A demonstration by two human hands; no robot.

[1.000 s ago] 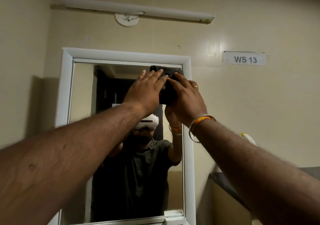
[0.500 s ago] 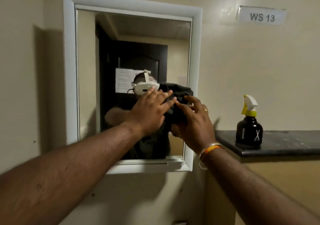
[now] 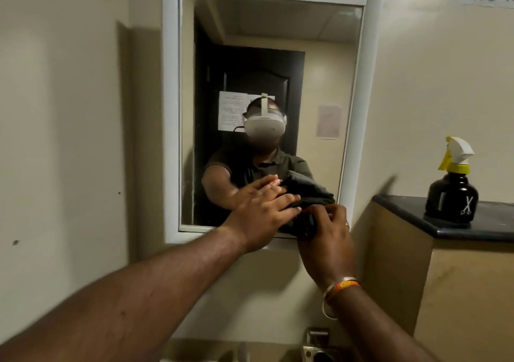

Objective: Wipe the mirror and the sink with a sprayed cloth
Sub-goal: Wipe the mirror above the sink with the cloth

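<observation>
I press cloth (image 3: 306,194) at mirror (image 3: 278,41) lower right corner; long axis diagonal; left hand (image 3: 261,217) flat, right hand (image 3: 328,239) pinching it.

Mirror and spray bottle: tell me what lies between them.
Head view: only bare beige wall between mirror and spray bottle.

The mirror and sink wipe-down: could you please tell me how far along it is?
Spraying looks finished: the spray bottle stands alone on the dark ledge. In hand: the left hand presses flat and the right hand grips the dark cloth at the mirror's lower right corner. Left: the sink, out of view.
</observation>
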